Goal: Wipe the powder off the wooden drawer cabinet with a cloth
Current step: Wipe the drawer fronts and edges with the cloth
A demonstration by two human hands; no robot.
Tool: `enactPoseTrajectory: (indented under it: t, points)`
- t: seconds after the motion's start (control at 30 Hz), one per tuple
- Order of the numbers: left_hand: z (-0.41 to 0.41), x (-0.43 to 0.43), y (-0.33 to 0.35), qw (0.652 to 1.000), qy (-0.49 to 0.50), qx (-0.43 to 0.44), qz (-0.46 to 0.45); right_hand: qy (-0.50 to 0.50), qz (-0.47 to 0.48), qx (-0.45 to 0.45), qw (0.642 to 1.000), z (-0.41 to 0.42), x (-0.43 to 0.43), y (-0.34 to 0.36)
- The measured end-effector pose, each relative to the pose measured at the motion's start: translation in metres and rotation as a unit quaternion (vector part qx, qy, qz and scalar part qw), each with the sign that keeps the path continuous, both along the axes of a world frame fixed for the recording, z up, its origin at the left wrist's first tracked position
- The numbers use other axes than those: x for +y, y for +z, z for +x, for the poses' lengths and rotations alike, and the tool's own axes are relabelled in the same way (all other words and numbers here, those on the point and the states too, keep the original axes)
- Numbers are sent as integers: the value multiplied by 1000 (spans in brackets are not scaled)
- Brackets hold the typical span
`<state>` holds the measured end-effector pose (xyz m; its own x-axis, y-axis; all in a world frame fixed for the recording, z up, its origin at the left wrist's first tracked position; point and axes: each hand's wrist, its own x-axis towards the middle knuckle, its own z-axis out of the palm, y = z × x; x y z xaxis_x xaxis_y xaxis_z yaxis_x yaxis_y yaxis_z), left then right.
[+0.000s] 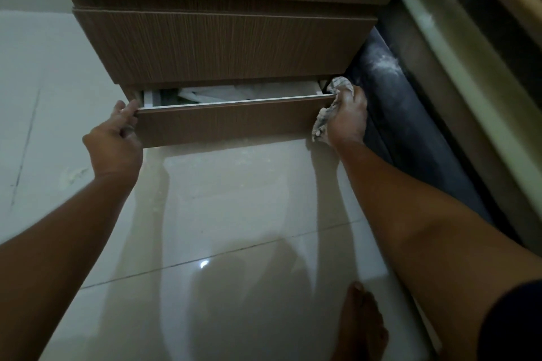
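Cloth [322, 124] sits bunched under the right hand [349, 117], which clutches it against the right end of the bottom drawer [228, 123] of the wooden drawer cabinet [223, 47]. The left hand [115, 141] curls its fingers round the drawer's left end. The drawer stands slightly pulled out. Powder [73, 176] dusts the floor [234, 214] at left.
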<state>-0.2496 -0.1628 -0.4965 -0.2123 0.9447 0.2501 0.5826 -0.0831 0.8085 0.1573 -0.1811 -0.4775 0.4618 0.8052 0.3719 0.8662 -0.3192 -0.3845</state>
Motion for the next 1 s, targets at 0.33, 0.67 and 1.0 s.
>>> enactPoseTrajectory:
  t: [0.33,0.67,1.0]
  points:
    - [0,0,3,998,16,-57,-2,-92,153,187,966,-33,-44,-14]
    - [5,31,6,988,65,-139,-13,140,222,137,955,-125,-15,-25]
    - [-14,35,-5,993,16,-120,-9,405,75,29,911,-249,34,-42]
